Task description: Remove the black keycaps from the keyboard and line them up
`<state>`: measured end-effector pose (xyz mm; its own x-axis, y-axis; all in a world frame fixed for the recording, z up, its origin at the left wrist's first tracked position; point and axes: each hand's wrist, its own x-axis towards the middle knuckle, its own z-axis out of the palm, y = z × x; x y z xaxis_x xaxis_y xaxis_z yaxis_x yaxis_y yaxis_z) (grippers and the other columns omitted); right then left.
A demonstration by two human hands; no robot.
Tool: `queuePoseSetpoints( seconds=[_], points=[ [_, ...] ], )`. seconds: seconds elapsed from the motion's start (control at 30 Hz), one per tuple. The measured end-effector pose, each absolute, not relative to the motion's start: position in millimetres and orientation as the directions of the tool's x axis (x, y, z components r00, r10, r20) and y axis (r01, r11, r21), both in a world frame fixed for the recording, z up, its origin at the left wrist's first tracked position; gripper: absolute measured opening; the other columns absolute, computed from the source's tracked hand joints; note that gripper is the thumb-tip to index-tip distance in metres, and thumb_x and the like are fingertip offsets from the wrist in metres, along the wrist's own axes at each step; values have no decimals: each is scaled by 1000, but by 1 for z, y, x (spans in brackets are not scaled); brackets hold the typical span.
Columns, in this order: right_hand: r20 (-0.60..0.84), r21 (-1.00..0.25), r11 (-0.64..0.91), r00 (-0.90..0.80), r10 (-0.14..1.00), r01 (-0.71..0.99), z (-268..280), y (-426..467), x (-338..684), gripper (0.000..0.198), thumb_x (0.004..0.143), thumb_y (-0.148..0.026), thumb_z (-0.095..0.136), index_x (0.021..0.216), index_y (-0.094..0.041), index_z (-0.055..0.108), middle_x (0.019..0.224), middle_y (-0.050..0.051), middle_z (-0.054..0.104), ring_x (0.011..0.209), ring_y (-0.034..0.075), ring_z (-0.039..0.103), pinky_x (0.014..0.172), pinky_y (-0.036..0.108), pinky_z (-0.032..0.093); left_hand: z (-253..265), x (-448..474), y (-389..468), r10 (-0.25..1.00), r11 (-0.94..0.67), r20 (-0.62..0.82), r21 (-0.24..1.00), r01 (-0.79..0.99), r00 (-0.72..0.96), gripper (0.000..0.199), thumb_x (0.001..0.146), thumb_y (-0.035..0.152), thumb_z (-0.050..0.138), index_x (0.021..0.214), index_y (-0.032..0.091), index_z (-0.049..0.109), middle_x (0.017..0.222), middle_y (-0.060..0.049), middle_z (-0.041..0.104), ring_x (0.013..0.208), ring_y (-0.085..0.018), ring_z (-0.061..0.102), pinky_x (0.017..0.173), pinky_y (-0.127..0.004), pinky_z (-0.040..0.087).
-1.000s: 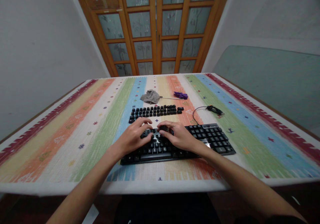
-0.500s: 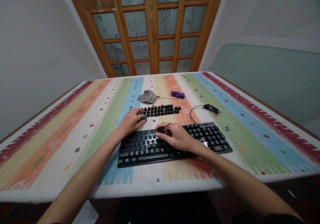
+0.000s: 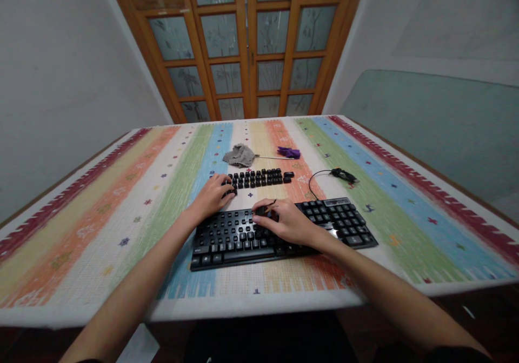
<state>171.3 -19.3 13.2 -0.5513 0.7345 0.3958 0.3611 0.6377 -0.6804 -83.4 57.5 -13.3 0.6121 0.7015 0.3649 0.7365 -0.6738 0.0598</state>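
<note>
A black keyboard (image 3: 247, 255) lies along the front of the table, with many switches on its left half bare of caps. Behind it, loose black keycaps (image 3: 263, 178) are set out in rows. My left hand (image 3: 213, 195) is at the left end of those rows, its thumb and fingers bent around a keycap and partly hiding it. Over the middle of the keyboard, my right hand (image 3: 286, 221) pinches a small dark piece (image 3: 263, 210) with a thin wire-like part; the fingers hide much of it.
A crumpled grey cloth (image 3: 240, 156) lies behind the keycaps. To its right is a purple bundle (image 3: 288, 152) joined to a thin rod (image 3: 271, 158). The keyboard's bundled cable (image 3: 344, 176) sits at the right. A striped cloth (image 3: 162, 201) covers the table.
Both hands stay almost in place. My left fingers have shifted very slightly at the keycaps, and the view has moved a little.
</note>
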Motion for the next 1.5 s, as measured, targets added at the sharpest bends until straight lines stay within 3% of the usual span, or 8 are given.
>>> queuePoseSetpoints(
  seconds=[0.27, 0.5, 0.63, 0.87, 1.07, 1.27, 1.4, 1.5],
  points=[
    [395, -698, 632, -556, 731, 336, 13, -19, 170, 16, 90, -27, 63, 85, -14, 72, 100, 9, 74, 84, 19, 69, 74, 29, 50, -11, -82, 55, 705, -671, 362, 63, 739, 609, 17, 89, 26, 60, 98, 15, 70, 111, -12, 58, 102, -27, 51, 93, -46, 47],
    [292, -739, 580, -612, 735, 343, 17, -19, 176, 20, 89, -30, 65, 96, -14, 73, 87, 5, 74, 68, 15, 64, 64, 26, 47, -4, -88, 45, 713, -654, 409, 93, 751, 570, 19, 90, 28, 58, 103, 17, 67, 112, -10, 57, 107, -27, 51, 96, -47, 46],
    [266, -748, 580, -654, 708, 323, 13, -18, 176, 20, 88, -31, 66, 97, -15, 73, 90, 6, 75, 72, 16, 66, 67, 27, 49, 3, -94, 23, 722, -655, 413, 153, 740, 555, 20, 93, 29, 54, 101, 16, 66, 110, -10, 59, 104, -26, 54, 95, -48, 46],
    [292, -769, 573, -641, 709, 284, 5, -21, 165, 10, 85, -25, 69, 86, -17, 74, 98, 7, 76, 85, 19, 70, 80, 31, 52, 0, -96, -29, 755, -656, 292, 317, 685, 587, 21, 96, 32, 51, 107, 18, 64, 113, -9, 61, 105, -23, 57, 94, -43, 49],
    [290, -666, 648, -671, 682, 371, 10, -30, 145, 13, 86, -20, 66, 96, -14, 71, 91, 8, 75, 78, 18, 68, 74, 28, 49, -10, -96, -38, 786, -618, 312, 381, 688, 534, 22, 95, 30, 54, 111, 18, 62, 114, -9, 61, 109, -23, 57, 97, -43, 49],
    [171, -519, 657, -686, 707, 547, 28, -23, 132, 18, 89, -27, 63, 89, -11, 68, 80, 10, 71, 73, 20, 64, 68, 29, 44, -6, -94, -38, 782, -623, 304, 371, 689, 544, 20, 95, 28, 54, 110, 18, 62, 111, -9, 62, 106, -23, 57, 96, -43, 49],
    [107, -656, 593, -720, 686, 467, 25, -5, 133, 14, 91, -23, 59, 86, -13, 67, 76, 5, 70, 69, 17, 63, 66, 27, 44, -7, -94, -38, 779, -627, 306, 362, 690, 547, 20, 94, 28, 55, 110, 19, 62, 111, -8, 62, 106, -23, 57, 96, -44, 49],
    [29, -784, 438, -679, 734, 440, 15, 7, 138, 20, 93, -27, 56, 84, -12, 65, 72, 5, 71, 64, 16, 63, 64, 27, 46, -7, -95, -37, 781, -624, 296, 363, 692, 550, 20, 94, 29, 55, 109, 18, 62, 110, -9, 63, 105, -24, 57, 95, -44, 49]
  ],
)
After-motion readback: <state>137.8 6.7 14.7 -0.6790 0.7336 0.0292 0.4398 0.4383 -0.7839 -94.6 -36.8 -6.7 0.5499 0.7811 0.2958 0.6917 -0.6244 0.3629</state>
